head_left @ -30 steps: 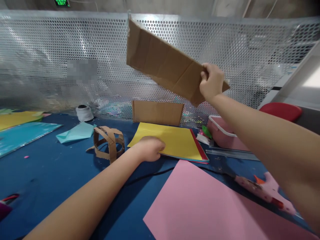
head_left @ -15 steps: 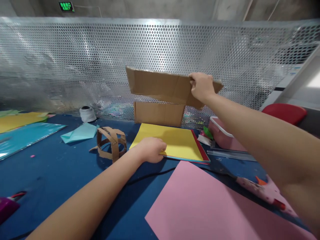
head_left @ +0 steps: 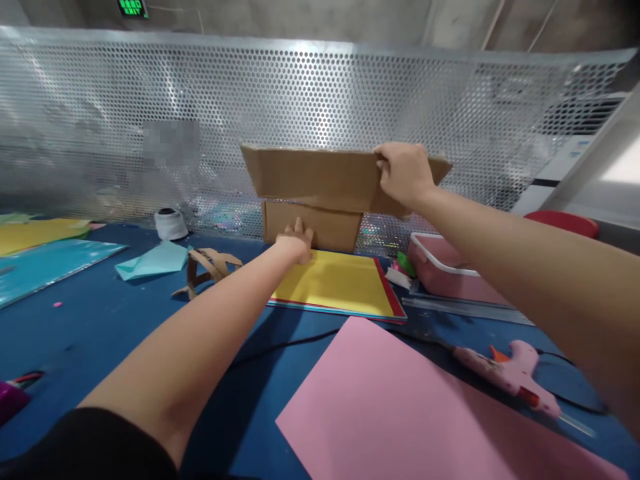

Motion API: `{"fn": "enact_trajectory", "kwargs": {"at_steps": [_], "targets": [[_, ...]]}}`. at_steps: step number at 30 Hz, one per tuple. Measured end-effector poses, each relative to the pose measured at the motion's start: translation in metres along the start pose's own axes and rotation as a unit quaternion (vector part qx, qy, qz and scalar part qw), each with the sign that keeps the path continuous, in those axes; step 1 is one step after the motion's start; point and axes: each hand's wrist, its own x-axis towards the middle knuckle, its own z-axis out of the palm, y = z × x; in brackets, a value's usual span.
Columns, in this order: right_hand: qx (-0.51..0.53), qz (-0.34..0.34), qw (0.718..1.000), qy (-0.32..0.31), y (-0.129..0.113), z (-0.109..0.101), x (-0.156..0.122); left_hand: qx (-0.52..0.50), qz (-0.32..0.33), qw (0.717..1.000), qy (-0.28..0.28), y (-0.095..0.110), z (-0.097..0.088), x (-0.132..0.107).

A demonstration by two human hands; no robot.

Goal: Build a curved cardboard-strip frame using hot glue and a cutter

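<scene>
My right hand [head_left: 406, 175] grips the top edge of a long brown cardboard piece [head_left: 315, 175], raised in front of the perforated metal screen. Below it a second cardboard piece [head_left: 333, 227] stands upright against the screen. My left hand [head_left: 296, 241], fingers spread, reaches to the lower front of that standing piece; whether the fingertips press on it I cannot tell. Under my left hand lies a stack of coloured sheets [head_left: 340, 287], yellow on top with red and blue edges showing. A cage-like form of cardboard strips [head_left: 213, 263] is partly hidden behind my left forearm.
A pink sheet [head_left: 400, 407] lies in front, with a pink glue gun [head_left: 505, 370] and its black cord to the right. Behind stands a pink bin [head_left: 443, 270]. Leftward are a white roll [head_left: 171, 224], pale blue paper [head_left: 153, 261] and blue sheets [head_left: 55, 263].
My left hand has left the near edge of the yellow stack, moved away from me to the standing cardboard, and opened. My right hand keeps hold of the raised cardboard, now more level.
</scene>
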Motion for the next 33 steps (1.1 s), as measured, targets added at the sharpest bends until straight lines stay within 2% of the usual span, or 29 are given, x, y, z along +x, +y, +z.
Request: {"fn": "enact_trajectory", "kwargs": {"at_steps": [9, 13, 18, 23, 27, 30, 33], "targets": [[0.016, 0.028, 0.999, 0.019, 0.007, 0.039, -0.006, -0.001, 0.001, 0.999, 0.041, -0.009, 0.024, -0.001], [0.035, 0.017, 0.998, 0.059, 0.011, 0.037, -0.003, -0.005, -0.02, 0.996, 0.081, -0.017, 0.025, 0.011], [0.048, 0.064, 0.99, 0.115, 0.023, 0.027, 0.005, -0.017, -0.035, 0.987, 0.159, -0.033, 0.016, 0.032], [0.047, 0.063, 0.994, 0.075, 0.025, 0.019, 0.004, -0.036, -0.012, 0.985, 0.166, -0.041, 0.009, 0.05], [0.039, 0.054, 0.997, 0.044, 0.018, 0.017, 0.006, -0.043, -0.023, 0.977, 0.208, -0.033, 0.011, 0.048], [0.023, 0.073, 0.997, -0.019, 0.015, 0.026, 0.012, -0.04, -0.032, 0.971, 0.235, -0.021, 0.018, 0.038], [0.016, 0.089, 0.992, -0.093, 0.013, 0.046, 0.013, -0.032, -0.026, 0.967, 0.25, -0.013, 0.025, 0.029]]}}
